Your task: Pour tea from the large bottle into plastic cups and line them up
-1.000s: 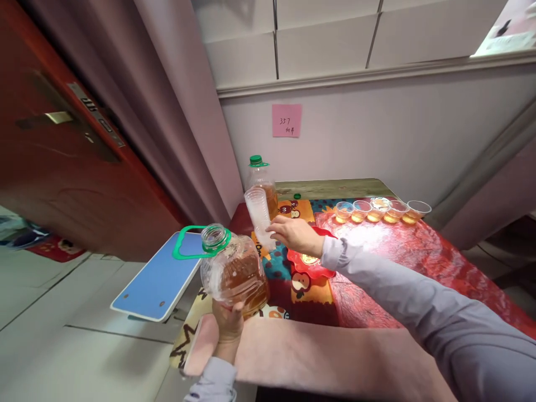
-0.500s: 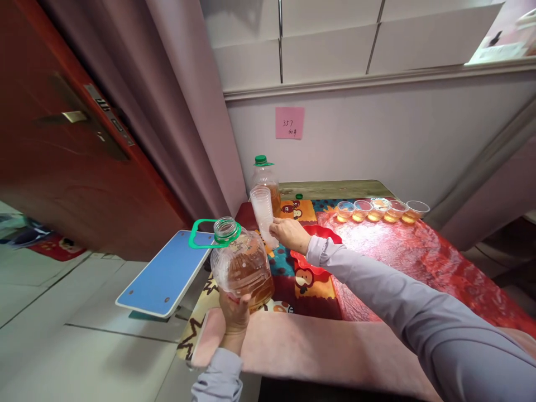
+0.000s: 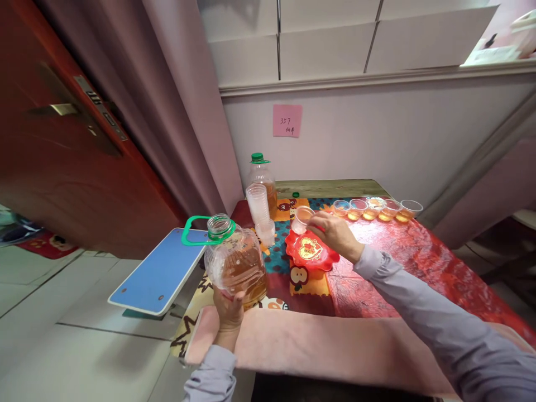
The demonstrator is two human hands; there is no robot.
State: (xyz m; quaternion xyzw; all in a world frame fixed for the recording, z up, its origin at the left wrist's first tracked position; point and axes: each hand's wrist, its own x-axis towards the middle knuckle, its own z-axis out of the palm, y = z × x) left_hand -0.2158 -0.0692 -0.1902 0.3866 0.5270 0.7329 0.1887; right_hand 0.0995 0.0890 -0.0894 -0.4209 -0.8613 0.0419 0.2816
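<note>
pinch and grip

the right hand (image 3: 335, 231) pinches a round clear plastic cup (image 3: 300, 222) at the far edge of a red scalloped dish (image 3: 320, 263); left of it, the left hand (image 3: 228, 311) grips a clear rounded plastic jug (image 3: 239, 262).

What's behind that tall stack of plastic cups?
A jug with a green cap, holding amber liquid. The stack of cups covers its lower left, so that part can't be clearly seen.

Holds L hand (image 3: 229, 314) low, thumb (image 3: 239, 298) raised, other fingers mostly hidden; extends R arm (image 3: 406, 296) diag. fwd & left, w/ R hand (image 3: 335, 231) palm-down, fingertips (image 3: 315, 221) pinched tog.
</note>
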